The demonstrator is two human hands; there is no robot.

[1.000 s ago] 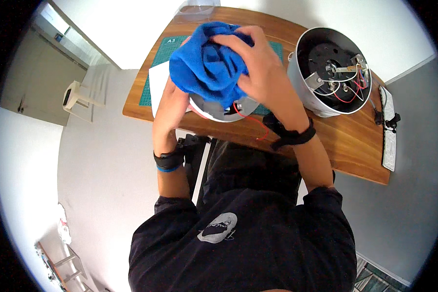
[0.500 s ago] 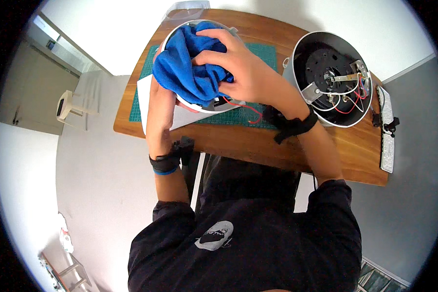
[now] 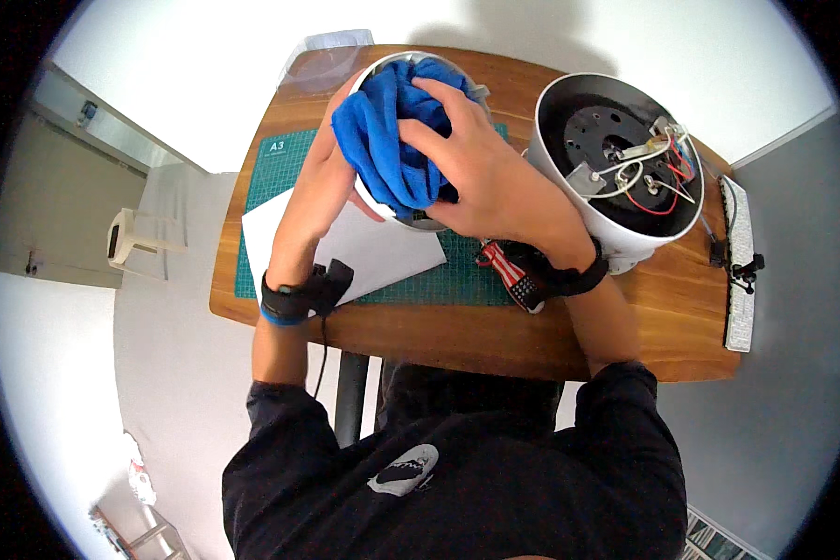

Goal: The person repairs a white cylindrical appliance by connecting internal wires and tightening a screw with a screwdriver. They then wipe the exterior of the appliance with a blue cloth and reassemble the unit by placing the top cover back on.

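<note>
Two hands are working on one round white bowl-like vessel [image 3: 383, 201], which we are holding tilted above the green cutting mat [image 3: 294, 163] on the wooden surface [image 3: 495, 327]. Our right hand [image 3: 481, 173] is pressing a bunched blue cloth [image 3: 387, 140] into the vessel's mouth; its fingers [image 3: 439, 93] are spread and curled down over the cloth, gripping it against the inner wall. Our left hand [image 3: 322, 182] is cupping the vessel's outer side, fingers wrapped around the rim and closed on it, just beside the cloth. We judge the step in hand to be wiping the vessel's interior with the cloth. The next move, as we read it, is calling for a turn of the cloth around the inner wall while the left hand is keeping the vessel steady, so that it is not slipping. Below the left fingers a white paper sheet [image 3: 383, 257] is lying on the mat. Beyond the right wrist, a larger white housing [image 3: 625, 238] with exposed wires [image 3: 658, 177] is standing, well apart from the cloth. Under that wrist a red-handled tool [image 3: 513, 271] is resting.
</note>
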